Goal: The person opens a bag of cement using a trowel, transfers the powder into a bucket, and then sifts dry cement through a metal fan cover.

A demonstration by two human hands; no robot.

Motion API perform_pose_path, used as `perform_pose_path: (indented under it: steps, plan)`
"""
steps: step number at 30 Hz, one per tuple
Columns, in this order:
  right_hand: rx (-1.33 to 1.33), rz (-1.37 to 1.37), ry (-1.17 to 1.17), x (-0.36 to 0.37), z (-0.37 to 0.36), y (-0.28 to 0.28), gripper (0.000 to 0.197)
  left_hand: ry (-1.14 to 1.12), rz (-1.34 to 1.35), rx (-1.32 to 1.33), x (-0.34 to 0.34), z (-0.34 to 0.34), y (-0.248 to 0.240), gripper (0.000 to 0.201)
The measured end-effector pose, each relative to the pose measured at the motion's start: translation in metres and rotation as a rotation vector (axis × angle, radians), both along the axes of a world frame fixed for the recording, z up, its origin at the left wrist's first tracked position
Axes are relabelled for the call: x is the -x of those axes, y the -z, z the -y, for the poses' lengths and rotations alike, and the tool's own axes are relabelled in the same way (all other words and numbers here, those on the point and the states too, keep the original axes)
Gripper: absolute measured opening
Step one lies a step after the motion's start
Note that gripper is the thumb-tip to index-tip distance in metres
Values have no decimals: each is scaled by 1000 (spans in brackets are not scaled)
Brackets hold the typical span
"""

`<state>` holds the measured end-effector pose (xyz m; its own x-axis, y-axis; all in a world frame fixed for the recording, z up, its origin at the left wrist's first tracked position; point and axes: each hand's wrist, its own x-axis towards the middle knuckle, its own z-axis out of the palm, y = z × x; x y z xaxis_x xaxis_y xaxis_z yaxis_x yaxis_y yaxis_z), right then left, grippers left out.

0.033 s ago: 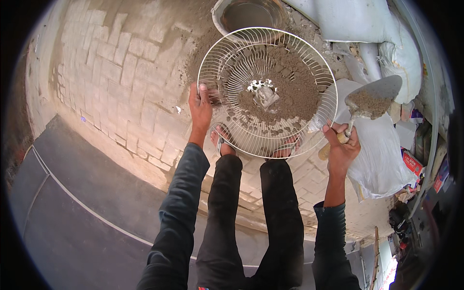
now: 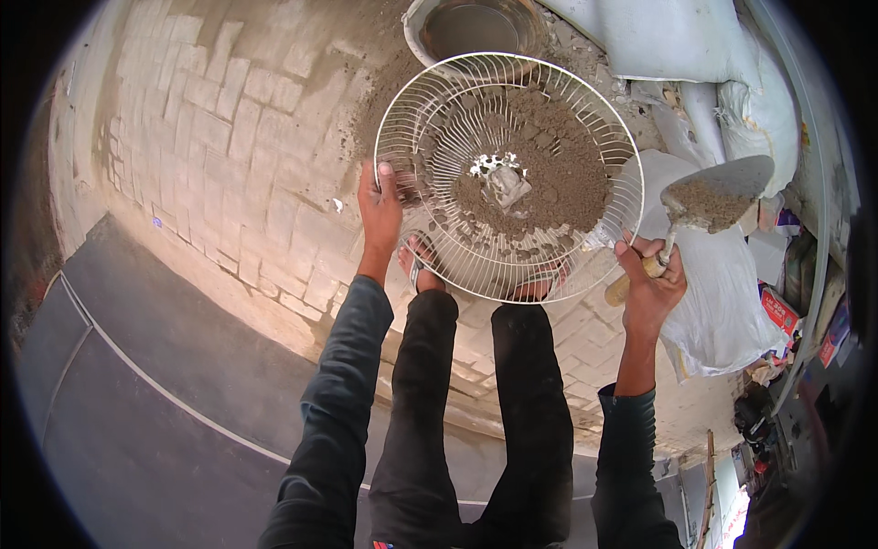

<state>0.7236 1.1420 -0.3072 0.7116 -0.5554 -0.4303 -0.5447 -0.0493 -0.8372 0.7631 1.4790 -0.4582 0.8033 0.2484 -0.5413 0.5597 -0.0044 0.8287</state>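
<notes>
The left hand (image 2: 380,206) grips the round wire sieve (image 2: 508,174), still full of sand, while the right hand (image 2: 651,284) is closed around a loaded trowel (image 2: 713,197).

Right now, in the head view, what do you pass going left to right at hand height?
Brick paving → left hand → round wire grille holding sand → right hand → trowel loaded with sand → white sacks

One wire sieve (image 2: 508,174), one trowel (image 2: 709,206) (loaded with sand), one bucket (image 2: 476,27), several white sacks (image 2: 722,293).
</notes>
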Motion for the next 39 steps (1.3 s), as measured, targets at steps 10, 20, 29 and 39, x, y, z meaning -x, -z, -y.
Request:
perform_pose_path:
  steps: [10,20,29,39]
  plan:
    - [159,77,-29,14,9,-17,26,51,-177,335,-39,28,-5,49]
    - [-190,110,152,-19,15,66,26,6,0,45,-30,8,-111,32]
    - [-245,44,-33,-14,-34,57,25,-66,-214,50,7,-61,-86,51]
    - [-64,111,-109,-39,-9,-19,26,-56,-185,251,-8,-13,-22,45]
